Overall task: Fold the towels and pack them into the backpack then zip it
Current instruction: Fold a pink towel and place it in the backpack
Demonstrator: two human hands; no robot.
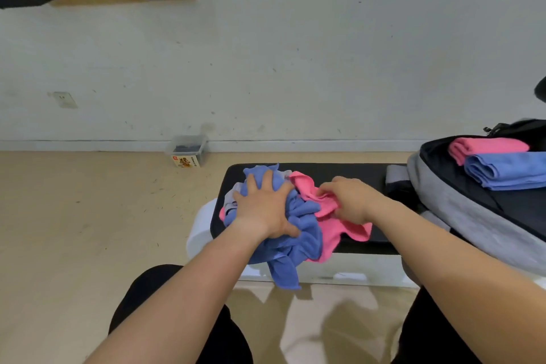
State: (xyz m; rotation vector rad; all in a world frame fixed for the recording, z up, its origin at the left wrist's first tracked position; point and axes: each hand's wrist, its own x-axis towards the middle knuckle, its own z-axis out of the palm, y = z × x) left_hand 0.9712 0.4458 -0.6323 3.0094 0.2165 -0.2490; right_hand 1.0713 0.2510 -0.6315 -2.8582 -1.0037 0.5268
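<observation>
Pressing blue towel (299, 235) overhanging bench (339, 172) edge, right hand (353, 201) pinching pink towel (335, 235)

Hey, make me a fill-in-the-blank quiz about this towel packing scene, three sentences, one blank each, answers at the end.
1. The left hand presses flat on a crumpled towel coloured ____.
2. The right hand pinches the pink towel, which lies on a bench top coloured ____.
3. The open backpack holds ____ folded towels.

Missing words: blue; black; two.
</observation>
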